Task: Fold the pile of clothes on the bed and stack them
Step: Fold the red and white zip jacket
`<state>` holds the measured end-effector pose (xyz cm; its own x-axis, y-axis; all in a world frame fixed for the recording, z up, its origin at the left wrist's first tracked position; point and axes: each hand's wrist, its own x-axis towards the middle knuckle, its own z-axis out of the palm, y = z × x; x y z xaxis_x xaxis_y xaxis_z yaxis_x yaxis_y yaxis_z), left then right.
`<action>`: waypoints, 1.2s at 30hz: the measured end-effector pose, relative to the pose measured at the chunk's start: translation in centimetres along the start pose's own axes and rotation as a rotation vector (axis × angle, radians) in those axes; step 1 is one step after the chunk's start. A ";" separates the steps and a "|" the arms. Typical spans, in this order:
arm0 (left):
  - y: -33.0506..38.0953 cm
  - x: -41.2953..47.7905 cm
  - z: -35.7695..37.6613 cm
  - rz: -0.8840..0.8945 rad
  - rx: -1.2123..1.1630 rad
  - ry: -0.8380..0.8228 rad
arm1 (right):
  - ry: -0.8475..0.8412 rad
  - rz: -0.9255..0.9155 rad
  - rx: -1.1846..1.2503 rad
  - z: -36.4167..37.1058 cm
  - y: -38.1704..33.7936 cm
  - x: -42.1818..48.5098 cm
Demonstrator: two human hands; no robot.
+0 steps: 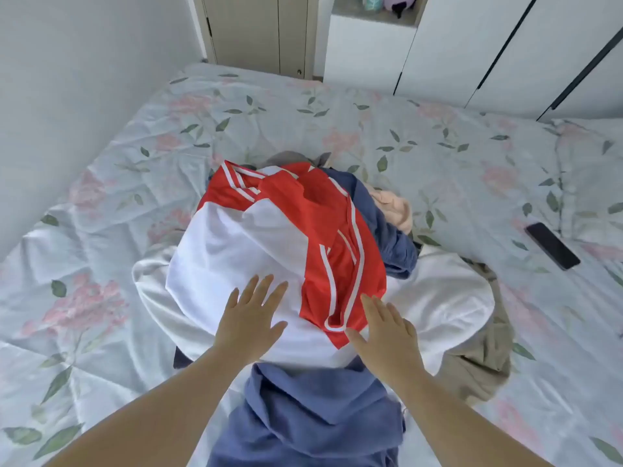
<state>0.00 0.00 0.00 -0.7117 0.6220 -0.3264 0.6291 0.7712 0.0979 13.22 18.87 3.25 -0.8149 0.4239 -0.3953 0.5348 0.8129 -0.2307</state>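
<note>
A pile of clothes lies in the middle of the bed. On top is a red and white jersey with white stripes. Under it lie a white garment, a blue garment that reaches toward me, a beige one on the right and a peach one at the back. My left hand lies flat, fingers straight, on the jersey's white part. Fingers straight, my right hand is at the jersey's red hem.
A black phone lies on the floral bedcover to the right of the pile. A wall runs along the left. White wardrobe doors and a door stand beyond the bed's far edge.
</note>
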 end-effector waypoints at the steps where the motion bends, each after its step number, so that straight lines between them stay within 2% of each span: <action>1: -0.4 0.7 0.5 0.000 -0.002 -0.001 | -0.019 0.013 0.088 0.7 -0.5 1.1; 7: -2.6 2.7 2.9 -0.019 -0.146 0.035 | -0.041 0.125 0.476 3.1 -2.9 6.7; 9: -3.0 2.7 3.1 -0.027 -0.223 0.046 | -0.108 0.222 0.602 3.5 -3.3 7.9; 11: -3.0 2.6 2.7 -0.021 -0.317 0.059 | -0.185 0.255 0.592 3.7 -3.6 8.2; 13: -2.6 2.4 1.7 -0.055 -0.465 0.073 | -0.173 0.218 0.589 3.6 -3.7 7.5; 16: -1.0 2.3 -1.1 -0.192 -0.770 0.114 | -0.076 0.144 0.711 2.1 -3.5 5.3; 18: 0.9 2.3 -3.5 -0.275 -0.976 0.129 | -0.013 0.079 0.686 0.5 -3.2 3.4; 22: 5.3 2.0 -8.5 -0.360 -1.338 0.013 | 0.017 -0.156 0.546 -3.3 -2.8 -1.3; 25: 7.4 0.6 -10.3 -0.411 -1.404 -0.099 | -0.015 -0.292 0.417 -5.8 -2.6 -4.5; 27: 8.0 -0.7 -10.8 -0.483 -1.496 -0.139 | -0.036 -0.335 0.401 -6.9 -2.1 -6.3; 29: 8.2 -2.1 -11.4 -0.539 -1.690 -0.163 | -0.073 -0.335 0.435 -8.0 -1.6 -8.0; 33: 9.1 -5.2 -15.8 -0.414 -1.786 -0.064 | -0.141 -0.238 0.668 -10.2 0.1 -10.9; 36: 10.4 -8.5 -21.5 -0.253 -1.806 -0.023 | 0.085 -0.180 0.702 -12.4 1.6 -12.1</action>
<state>5.87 5.66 23.97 -0.7119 0.4900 -0.5031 -0.5629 0.0302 0.8260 21.14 19.98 18.67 -0.9029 0.3608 -0.2337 0.3850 0.4373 -0.8127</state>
